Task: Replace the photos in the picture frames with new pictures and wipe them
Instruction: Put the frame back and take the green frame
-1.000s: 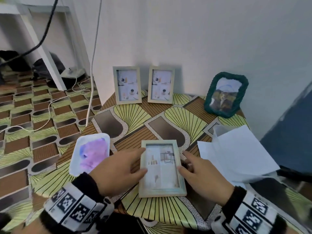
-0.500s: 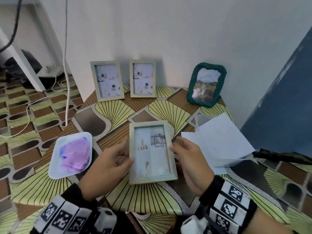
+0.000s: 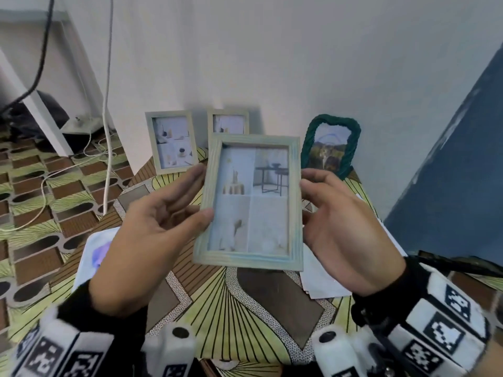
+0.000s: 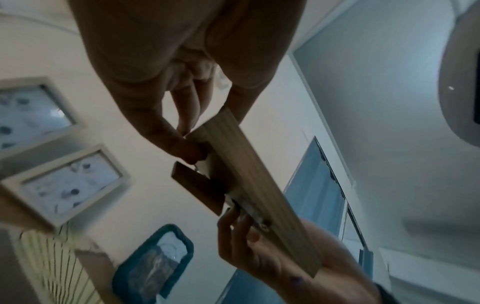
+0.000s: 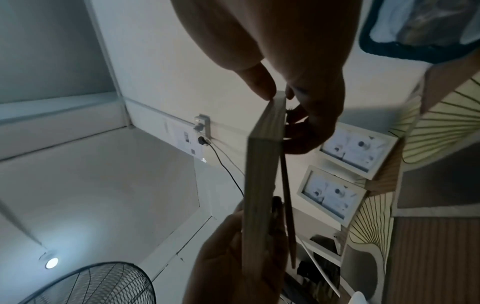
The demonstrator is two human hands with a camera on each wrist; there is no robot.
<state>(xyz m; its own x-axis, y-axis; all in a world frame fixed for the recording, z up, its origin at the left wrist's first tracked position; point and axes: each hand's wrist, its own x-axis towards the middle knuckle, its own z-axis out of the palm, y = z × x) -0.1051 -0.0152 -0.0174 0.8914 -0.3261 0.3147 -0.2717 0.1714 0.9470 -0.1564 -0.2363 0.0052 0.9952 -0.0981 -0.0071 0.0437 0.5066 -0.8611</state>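
A person held a pale wooden picture frame (image 3: 251,202) upright above the near part of a patterned table (image 3: 239,303), its glass front facing the head camera. The left hand (image 3: 147,235) pinched the frame's left edge, thumb on the front and fingers behind; the right hand (image 3: 345,229) gripped the right edge the same way. From the left wrist, the fingers (image 4: 187,111) could be seen curled onto the back, beside a brown stand (image 4: 200,187) that hung partly open from the backing. The old four-panel photo was still behind the glass, so the step in hand appeared to be the first one: opening this frame. The next move probably called for turning the frame over and freeing the small metal catches on its back before lifting out the backing, with care not to let the glass slip. A white dish holding a purple cloth (image 3: 95,257) lay by the table's left edge, partly hidden by the left wrist, and loose white sheets (image 3: 324,281) lay toward the right edge under the right hand. Along the far edge, against the wall, stood two similar pale frames (image 3: 171,142) and a green-bordered frame (image 3: 330,145).
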